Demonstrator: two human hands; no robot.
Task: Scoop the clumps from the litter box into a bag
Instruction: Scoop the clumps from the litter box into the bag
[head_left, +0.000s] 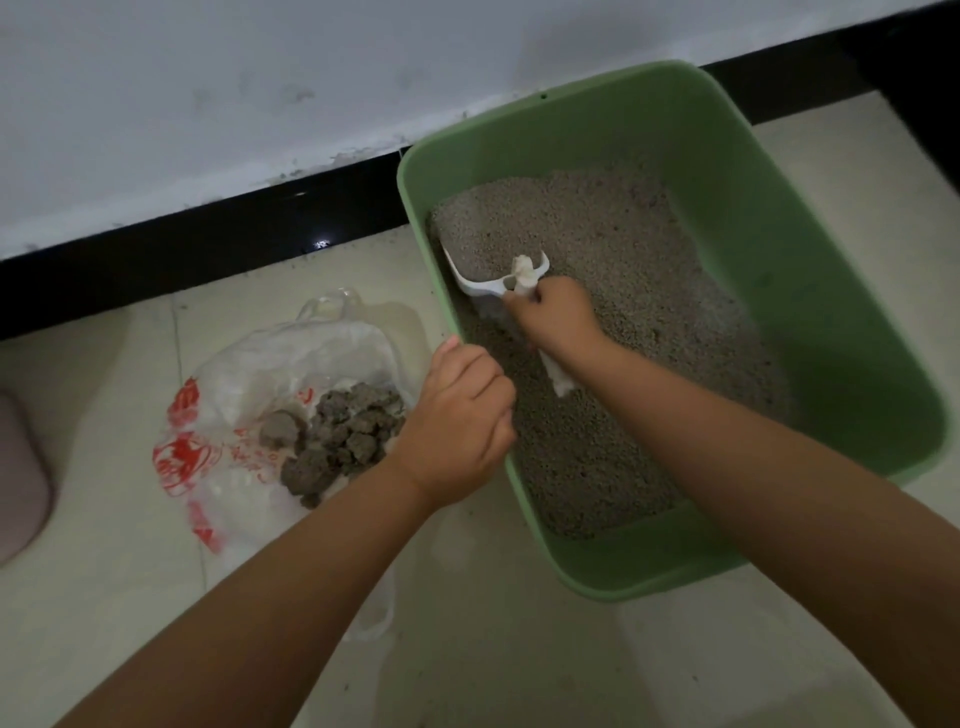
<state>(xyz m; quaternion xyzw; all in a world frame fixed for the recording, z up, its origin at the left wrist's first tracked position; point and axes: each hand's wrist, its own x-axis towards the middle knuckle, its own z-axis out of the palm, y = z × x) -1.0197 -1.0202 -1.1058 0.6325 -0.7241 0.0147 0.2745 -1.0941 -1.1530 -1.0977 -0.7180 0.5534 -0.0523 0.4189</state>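
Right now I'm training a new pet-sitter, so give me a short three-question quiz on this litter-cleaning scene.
1. True or false: the bag already holds clumps.
2. Which hand holds the white scoop? A) left B) right C) neither
3. Fill in: the left hand has its grip on the near rim of the green ____.

Key
1. True: grey clumps lie in the open bag on the floor.
2. B: the right hand holds its handle, with the scoop down in the litter.
3. Litter box.
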